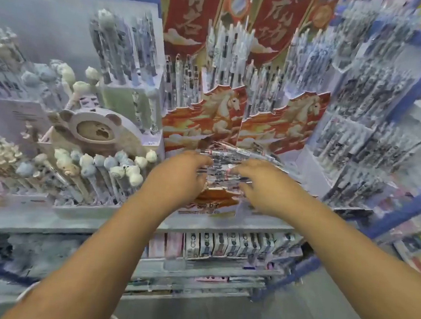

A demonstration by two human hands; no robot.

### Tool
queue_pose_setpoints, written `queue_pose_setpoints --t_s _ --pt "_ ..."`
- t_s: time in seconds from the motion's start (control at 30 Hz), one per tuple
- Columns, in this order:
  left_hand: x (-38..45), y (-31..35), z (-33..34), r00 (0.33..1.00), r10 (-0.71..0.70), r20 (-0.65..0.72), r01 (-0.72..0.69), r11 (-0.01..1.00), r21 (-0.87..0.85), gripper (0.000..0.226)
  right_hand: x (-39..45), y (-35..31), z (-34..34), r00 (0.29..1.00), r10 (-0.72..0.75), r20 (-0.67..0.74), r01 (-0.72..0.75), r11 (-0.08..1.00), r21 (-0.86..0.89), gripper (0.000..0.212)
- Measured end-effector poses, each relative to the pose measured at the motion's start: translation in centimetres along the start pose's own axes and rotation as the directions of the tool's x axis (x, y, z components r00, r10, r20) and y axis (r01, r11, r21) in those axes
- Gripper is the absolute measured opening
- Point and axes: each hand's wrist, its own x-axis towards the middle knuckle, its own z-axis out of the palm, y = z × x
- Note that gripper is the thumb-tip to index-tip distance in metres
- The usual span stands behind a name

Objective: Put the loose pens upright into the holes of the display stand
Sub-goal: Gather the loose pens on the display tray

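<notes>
Pens (225, 160) lie crosswise between your left hand (183, 174) and right hand (262, 186); both curl onto the pile, stand (202, 123) behind.

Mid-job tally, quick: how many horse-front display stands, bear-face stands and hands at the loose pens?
Horse-front display stands: 2
Bear-face stand: 1
Hands: 2, left hand and right hand
Total: 5
Loose pens: a blurred pile, not countable.

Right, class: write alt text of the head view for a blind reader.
Two bare hands, left hand and right hand, reach into a heap of loose white patterned pens lying before a red-and-gold horse-printed cardboard display stand whose holes hold upright pens, on a crowded shop shelf.
</notes>
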Motion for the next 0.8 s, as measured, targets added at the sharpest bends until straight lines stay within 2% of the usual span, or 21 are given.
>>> queue_pose_setpoints --t_s 0.17,0.37,0.47,0.57,0.67,0.8 --pt "1.7 -1.1 0.4 0.998 0.024 0.052 -0.024 1.000 -0.010 0.028 2.3 0.6 0.5 0.998 -0.059 0.036 0.062 0.992 -0.111 0.035" --pt "2.6 -1.4 0.0 0.963 -0.067 0.260 0.024 0.986 0.163 0.017 3.2 1.1 0.4 0.992 -0.117 0.048 0.124 0.974 -0.190 0.029" --pt "2.9 -1.1 0.0 0.947 -0.073 0.312 0.007 0.978 0.207 0.022 3.1 1.8 -0.1 0.990 -0.140 0.011 0.140 0.982 -0.125 0.024" --pt "2.8 -0.9 0.0 0.941 -0.092 0.326 0.005 0.966 0.259 0.024 2.6 2.4 -0.9 0.988 -0.133 -0.084 0.132 0.991 -0.016 0.020" --pt "3.1 -0.6 0.1 0.931 -0.131 0.341 0.041 0.965 0.259 0.023 1.5 3.7 -1.8 0.979 -0.055 -0.197 0.096 0.974 0.205 0.015" --pt "3.6 -0.1 0.1 0.919 -0.155 0.362 0.056 0.962 0.269 0.014 -0.3 5.0 -2.8 0.947 0.061 -0.315 0.091 0.890 0.447 0.009"
